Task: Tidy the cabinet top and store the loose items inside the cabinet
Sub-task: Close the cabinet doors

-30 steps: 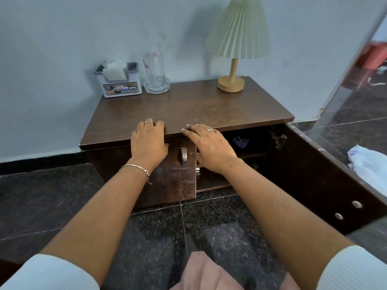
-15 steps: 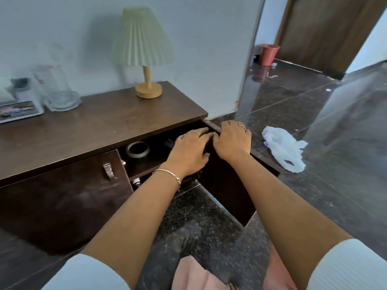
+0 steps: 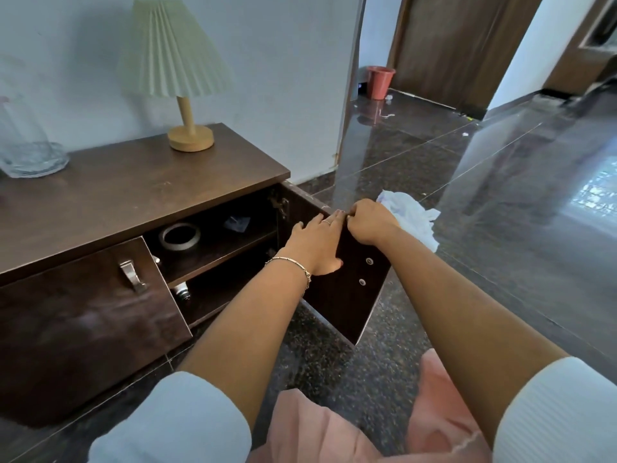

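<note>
The cabinet door (image 3: pixel 347 295) stands swung wide out from the cabinet, and both grips are on its upper part. Our left grip (image 3: pixel 317 242) lies flat against the door's inner face, fingers straight, holding nothing. Our right grip (image 3: pixel 370 222), just beside it and touching at the fingertips, curls over the door's top edge. We judge that this pairing is for swinging the door shut: one hand steers, the other pushes.

Left of the left grip and deeper in, a tape roll (image 3: pixel 180 236) lies on the upper shelf with a small dark item (image 3: pixel 237 223) near it. Below them a small metallic thing (image 3: pixel 182 292) sits on the lower shelf; we cannot tell what it is. So loose items appear to be stored already.

Further left, the other door (image 3: pixel 76 315) is closed. Up and left of the grips, the tabletop (image 3: pixel 133 192) carries a lamp (image 3: pixel 180 78) and a glass (image 3: pixel 23 138). Just beyond the right grip a crumpled white bag (image 3: pixel 414 218) lies on the floor (image 3: pixel 500 262), outside the door's closing arc, we think.
</note>
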### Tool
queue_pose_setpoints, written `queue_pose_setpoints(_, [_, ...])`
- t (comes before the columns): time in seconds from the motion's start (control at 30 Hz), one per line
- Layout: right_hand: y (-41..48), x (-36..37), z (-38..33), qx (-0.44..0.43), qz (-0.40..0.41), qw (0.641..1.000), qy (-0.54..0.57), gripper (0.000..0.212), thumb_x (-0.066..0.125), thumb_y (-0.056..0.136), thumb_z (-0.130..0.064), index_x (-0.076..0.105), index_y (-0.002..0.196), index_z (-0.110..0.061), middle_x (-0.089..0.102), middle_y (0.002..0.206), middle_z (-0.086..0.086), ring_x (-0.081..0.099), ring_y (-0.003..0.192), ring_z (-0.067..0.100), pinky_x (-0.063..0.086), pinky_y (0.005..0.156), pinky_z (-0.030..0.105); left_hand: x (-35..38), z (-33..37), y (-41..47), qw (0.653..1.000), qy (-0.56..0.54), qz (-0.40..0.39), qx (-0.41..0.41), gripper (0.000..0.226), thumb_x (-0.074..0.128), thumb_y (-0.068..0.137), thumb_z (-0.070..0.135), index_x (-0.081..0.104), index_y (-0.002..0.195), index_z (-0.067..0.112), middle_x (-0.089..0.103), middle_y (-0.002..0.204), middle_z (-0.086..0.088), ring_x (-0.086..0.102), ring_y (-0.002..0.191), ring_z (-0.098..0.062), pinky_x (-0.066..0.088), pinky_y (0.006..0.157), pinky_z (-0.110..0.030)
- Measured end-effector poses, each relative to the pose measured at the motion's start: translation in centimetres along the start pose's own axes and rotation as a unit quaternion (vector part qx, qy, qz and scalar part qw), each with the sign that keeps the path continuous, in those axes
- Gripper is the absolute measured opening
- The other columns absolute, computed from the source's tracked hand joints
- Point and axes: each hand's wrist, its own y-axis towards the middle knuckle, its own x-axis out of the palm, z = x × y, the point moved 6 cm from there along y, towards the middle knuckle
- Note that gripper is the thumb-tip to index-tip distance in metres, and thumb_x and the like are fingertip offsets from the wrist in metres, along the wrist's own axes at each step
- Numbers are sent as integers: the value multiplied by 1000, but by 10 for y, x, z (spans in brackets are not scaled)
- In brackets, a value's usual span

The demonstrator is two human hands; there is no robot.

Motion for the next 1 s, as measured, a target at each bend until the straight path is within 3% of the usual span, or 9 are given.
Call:
queue_pose_setpoints(0.2, [-8, 3, -7, 8, -42, 995, 89, 17, 61, 85, -12, 71, 96, -3, 71, 95, 19, 67, 93, 34, 56, 85, 43, -4, -10, -21, 999, 30, 11, 5, 85, 60, 86, 28, 9, 154, 22, 9, 162, 6, 24, 144, -23, 28, 111, -51])
queue_pose_setpoints(0.3, [-15, 8, -16, 22, -70, 987, 143, 8, 62, 86, -6, 69, 83, -4, 69, 83, 17, 68, 79, 31, 58, 70, 39, -7, -20, -33, 1000, 22, 18, 4, 79, 58, 85, 21, 16, 153, 23, 16, 161, 7, 29, 142, -23, 33, 108, -50])
queue_pose_setpoints(0.37, [-20, 14, -23, 41, -105, 973, 202, 14, 59, 90, -1, 63, 78, -7, 63, 74, 10, 63, 67, 19, 56, 61, 30, -9, -28, -41, 1000, 3, 23, -4, 75, 55, 85, 18, 20, 152, 23, 24, 159, 4, 34, 139, -25, 36, 106, -50])
queue_pose_setpoints(0.47, [-27, 26, -34, 59, -148, 948, 276, 7, 59, 91, 3, 64, 94, -1, 62, 75, 8, 61, 63, 12, 56, 61, 27, -14, -39, -55, 999, -25, 30, -33, 67, 48, 87, 17, 26, 150, 23, 40, 151, -1, 42, 134, -27, 37, 101, -47])
queue_pose_setpoints(0.6, [-32, 47, -50, 88, -168, 919, 346, 25, 64, 89, 0, 61, 113, 2, 67, 74, 7, 63, 54, 12, 53, 53, 23, -20, -57, -77, 993, -72, 71, -68, 49, 43, 90, 31, 43, 138, 23, 51, 141, -1, 51, 123, -28, 44, 96, -44])
queue_pose_setpoints(0.73, [-37, 61, -74, 108, -171, 897, 394, 13, 65, 87, 2, 61, 98, 0, 66, 77, 10, 63, 59, 14, 52, 56, 24, -21, -80, -106, 979, -124, 127, -97, 46, 49, 89, 47, 54, 130, 29, 47, 142, 6, 52, 122, -19, 48, 94, -37])
queue_pose_setpoints(0.83, [-36, 68, -88, 107, -164, 892, 408, 25, 70, 84, 0, 59, 106, 1, 67, 82, 12, 65, 63, 15, 55, 55, 25, -20, -98, -129, 970, -125, 168, -125, 43, 53, 84, 59, 64, 114, 29, 54, 117, 8, 59, 95, -12, 50, 77, -31])
queue_pose_setpoints(0.93, [-36, 76, -102, 100, -159, 883, 430, 34, 73, 81, -1, 57, 110, 1, 67, 86, 13, 64, 61, 14, 54, 46, 21, -22, -111, -148, 961, -128, 202, -138, 37, 58, 82, 56, 66, 105, 29, 58, 100, 11, 58, 86, -8, 49, 71, -28])
queue_pose_setpoints(1.0, [-34, 81, -111, 92, -145, 883, 437, 28, 77, 79, -3, 58, 99, -1, 65, 83, 14, 62, 59, 16, 52, 47, 24, -25, -119, -158, 954, -139, 222, -143, 30, 62, 83, 49, 66, 103, 27, 59, 95, 11, 57, 83, -7, 51, 72, -29])
